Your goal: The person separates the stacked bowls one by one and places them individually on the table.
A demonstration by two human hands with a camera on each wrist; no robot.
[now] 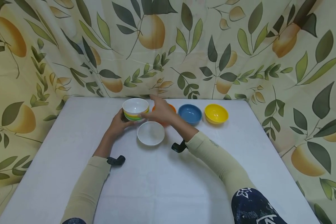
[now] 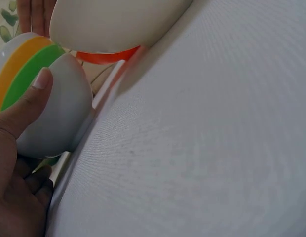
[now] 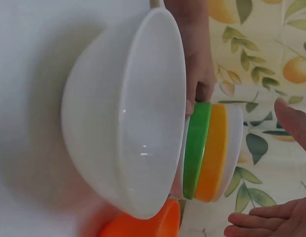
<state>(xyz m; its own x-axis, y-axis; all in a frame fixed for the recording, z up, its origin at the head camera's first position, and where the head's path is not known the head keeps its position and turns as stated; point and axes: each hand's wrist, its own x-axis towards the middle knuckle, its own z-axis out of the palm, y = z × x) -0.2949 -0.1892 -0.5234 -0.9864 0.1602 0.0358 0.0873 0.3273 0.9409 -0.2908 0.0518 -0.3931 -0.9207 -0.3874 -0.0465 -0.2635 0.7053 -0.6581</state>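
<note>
A stack of nested bowls (image 1: 135, 107) stands at the table's back left: white on top, then yellow-orange, green and a white bottom one. My left hand (image 1: 118, 125) holds this stack from its left side, the thumb lying against the bowls in the left wrist view. On the stack's other side is my right hand (image 1: 161, 111), its thumb and fingers spread apart with nothing gripped, as the right wrist view shows. A separate white bowl (image 1: 151, 133) sits in front of the stack. Behind my right hand an orange bowl (image 1: 172, 108) is partly hidden.
A blue bowl (image 1: 189, 114) and a yellow bowl (image 1: 216, 114) sit in the back row to the right. White cloth covers the table (image 1: 156, 180). A curtain (image 1: 168, 62) printed with fruit and leaves hangs along the table's back edge and sides.
</note>
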